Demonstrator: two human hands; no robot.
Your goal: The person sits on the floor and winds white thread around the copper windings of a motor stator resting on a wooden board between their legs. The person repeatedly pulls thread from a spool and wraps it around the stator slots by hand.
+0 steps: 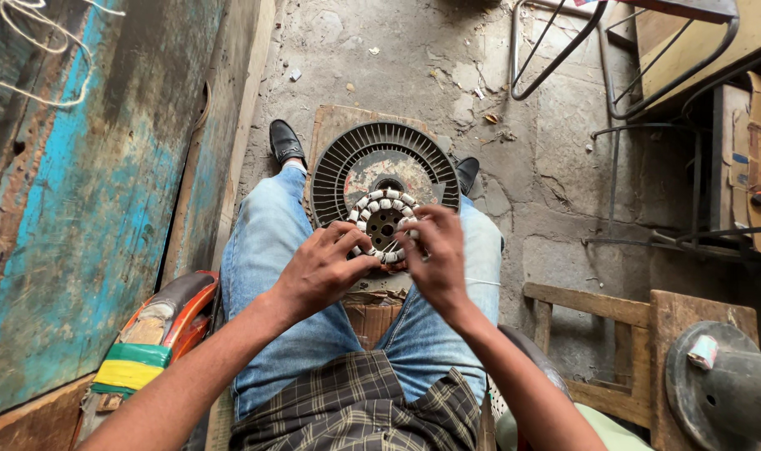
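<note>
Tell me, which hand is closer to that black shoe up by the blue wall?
Left. The left hand lies below the black shoe, on the near left edge of the wound ring. The right hand sits further off, on the ring's right side.

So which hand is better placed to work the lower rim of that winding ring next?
Probably the right hand: its fingertips pinch the stator ring at the lower right rim, while the left hand only steadies the lower left edge.

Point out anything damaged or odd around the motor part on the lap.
The finned round housing shows rusty, worn patches on its inner face. Both hands, left hand and right hand, hold the wound stator ring; nothing on it looks broken or spilled.
</note>
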